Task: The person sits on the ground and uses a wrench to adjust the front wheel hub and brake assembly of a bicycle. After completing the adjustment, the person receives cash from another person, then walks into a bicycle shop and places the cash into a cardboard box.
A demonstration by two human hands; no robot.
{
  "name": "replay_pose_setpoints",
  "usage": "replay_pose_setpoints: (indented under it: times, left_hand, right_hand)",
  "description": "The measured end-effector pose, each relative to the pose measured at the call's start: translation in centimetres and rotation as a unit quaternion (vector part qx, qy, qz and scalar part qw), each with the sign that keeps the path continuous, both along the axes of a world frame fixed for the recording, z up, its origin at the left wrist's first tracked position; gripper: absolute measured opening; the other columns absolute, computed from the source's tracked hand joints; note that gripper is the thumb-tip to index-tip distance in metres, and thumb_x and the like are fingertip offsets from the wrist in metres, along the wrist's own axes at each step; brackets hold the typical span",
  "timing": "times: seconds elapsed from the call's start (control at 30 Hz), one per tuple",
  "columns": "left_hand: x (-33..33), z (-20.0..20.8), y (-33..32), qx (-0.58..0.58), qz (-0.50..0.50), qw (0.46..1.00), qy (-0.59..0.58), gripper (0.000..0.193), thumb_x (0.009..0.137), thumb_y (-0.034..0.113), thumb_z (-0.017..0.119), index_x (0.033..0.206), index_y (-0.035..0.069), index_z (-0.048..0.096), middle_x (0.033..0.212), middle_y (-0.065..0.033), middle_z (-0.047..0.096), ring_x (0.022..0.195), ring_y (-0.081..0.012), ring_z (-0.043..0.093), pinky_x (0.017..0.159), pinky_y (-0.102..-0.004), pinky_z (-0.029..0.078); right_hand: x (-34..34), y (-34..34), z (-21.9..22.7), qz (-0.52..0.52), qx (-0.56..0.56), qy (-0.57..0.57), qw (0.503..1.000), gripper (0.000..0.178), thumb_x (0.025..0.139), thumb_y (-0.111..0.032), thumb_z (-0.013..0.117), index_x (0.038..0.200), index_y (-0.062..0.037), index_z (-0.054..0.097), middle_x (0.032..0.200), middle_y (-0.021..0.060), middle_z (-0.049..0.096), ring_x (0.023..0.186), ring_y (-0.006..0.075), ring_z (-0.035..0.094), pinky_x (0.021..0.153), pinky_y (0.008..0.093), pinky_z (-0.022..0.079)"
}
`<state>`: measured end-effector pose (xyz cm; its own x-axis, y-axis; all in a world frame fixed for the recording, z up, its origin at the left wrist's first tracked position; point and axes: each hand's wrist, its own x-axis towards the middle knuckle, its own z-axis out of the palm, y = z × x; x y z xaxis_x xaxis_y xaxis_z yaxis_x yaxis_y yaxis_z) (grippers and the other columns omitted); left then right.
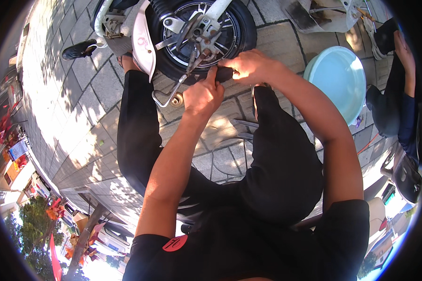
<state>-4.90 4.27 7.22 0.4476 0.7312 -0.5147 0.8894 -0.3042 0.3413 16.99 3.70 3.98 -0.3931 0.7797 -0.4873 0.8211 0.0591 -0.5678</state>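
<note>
A scooter wheel with a black tyre point(246, 29) and dark spoked rim stands in front of me at the top. My left hand point(203, 97) is at the tyre's near edge, its index finger stretched along the rubber and the other fingers curled. Beside it, my right hand point(252, 67) grips the tyre from the right, with one finger reaching toward the rim. The tyre's dark rubber shows between both hands; the undersides of my fingers are hidden. Just left of my left hand, a bent metal lever point(165, 100) hangs down from the hub point(200, 33).
A light blue basin point(338, 86) stands to the right on the paving. A pale scooter fender point(142, 40) borders the wheel on the left. A small brass-coloured round part point(177, 99) lies near the lever. Another person's arm point(409, 70) shows at the far right.
</note>
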Motion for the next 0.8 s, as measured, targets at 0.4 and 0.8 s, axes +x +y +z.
replay_pose_setpoints:
  times: [0.4,0.8]
  left_hand:
    - [0.6,-0.6,0.7,-0.054,0.076,0.995,-0.023,0.06,0.093,0.033,0.061,0.15,0.018,0.054,0.097,-0.0216,0.079,0.095,-0.043,0.077,0.09,-0.0541,0.06]
    - [1.5,-0.1,0.4,-0.207,0.264,0.931,-0.145,0.059,0.09,0.023,0.062,0.146,0.005,0.055,0.085,-0.0199,0.078,0.06,-0.0273,0.076,0.069,-0.0392,0.063]
  right_hand:
    - [-0.8,-1.0,0.7,-0.342,-0.268,0.239,0.868,0.056,0.098,-0.02,0.056,0.153,-0.0117,0.059,0.073,0.0037,0.066,0.055,0.0106,0.06,0.046,0.0283,0.048]
    - [-1.1,-1.8,-1.2,-0.326,-0.251,0.292,0.863,0.056,0.102,-0.019,0.055,0.157,-0.0093,0.054,0.069,0.0049,0.067,0.049,0.0119,0.057,0.047,0.03,0.047]
